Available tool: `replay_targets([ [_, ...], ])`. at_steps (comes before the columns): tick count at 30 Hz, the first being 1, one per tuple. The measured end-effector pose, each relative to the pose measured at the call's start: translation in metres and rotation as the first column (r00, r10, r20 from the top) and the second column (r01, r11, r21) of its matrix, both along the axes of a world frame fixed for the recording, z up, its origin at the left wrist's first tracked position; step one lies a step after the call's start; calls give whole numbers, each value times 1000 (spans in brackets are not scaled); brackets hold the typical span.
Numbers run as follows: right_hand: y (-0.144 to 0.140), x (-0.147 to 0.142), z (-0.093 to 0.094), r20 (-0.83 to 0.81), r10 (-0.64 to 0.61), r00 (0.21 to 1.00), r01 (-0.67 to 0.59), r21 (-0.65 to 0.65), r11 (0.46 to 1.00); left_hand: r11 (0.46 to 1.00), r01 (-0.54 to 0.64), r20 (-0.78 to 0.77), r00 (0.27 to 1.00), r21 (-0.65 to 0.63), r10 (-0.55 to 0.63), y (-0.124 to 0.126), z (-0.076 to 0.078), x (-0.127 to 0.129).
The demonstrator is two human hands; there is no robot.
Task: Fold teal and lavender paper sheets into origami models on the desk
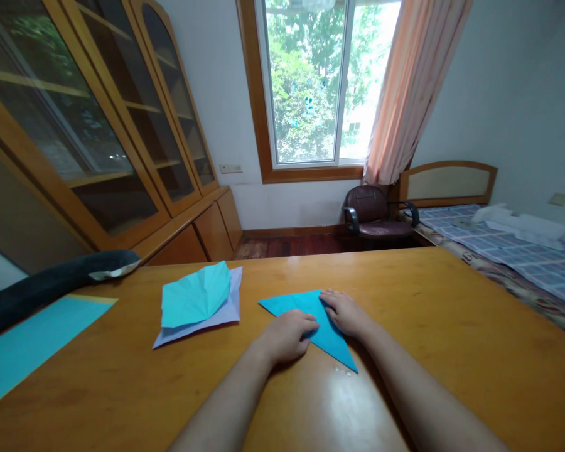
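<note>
A sheet of blue paper (336,342), folded into a triangle, lies flat on the wooden table in front of me. My left hand (289,336) rests on its lower left side, fingers bent and pressed together on the paper, with part of the sheet hidden beneath. At the triangle's upper right edge, my right hand (346,312) holds it down, fingertips near the top corner and thumb on the sheet. Both hands are closed against the paper and sit a short gap apart.
Left of my hands, a creased turquoise paper (195,295) lies over a lilac paper (233,307). More turquoise sheets (42,345) lie at the far left beside a dark, long object (51,282). Beyond the table (452,339) stand an armchair (376,213) and a bed (499,232).
</note>
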State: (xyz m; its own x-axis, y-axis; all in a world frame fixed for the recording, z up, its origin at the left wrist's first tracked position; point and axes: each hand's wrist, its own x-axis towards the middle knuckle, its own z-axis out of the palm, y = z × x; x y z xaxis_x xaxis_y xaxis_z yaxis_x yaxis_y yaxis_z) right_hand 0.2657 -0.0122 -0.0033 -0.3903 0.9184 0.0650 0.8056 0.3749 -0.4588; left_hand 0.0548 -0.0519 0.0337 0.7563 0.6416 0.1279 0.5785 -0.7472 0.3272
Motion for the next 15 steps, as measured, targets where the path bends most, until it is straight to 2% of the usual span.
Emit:
replay_targets([
  [12,5,2,-7,-15,-15,1000,15,36,999,1000,-7,-24,1000,4,7,1,-7,-1],
  [15,7,3,-9,-41,-15,999,16,24,1000,999,-52,-5,999,4,52,2,-9,-2],
])
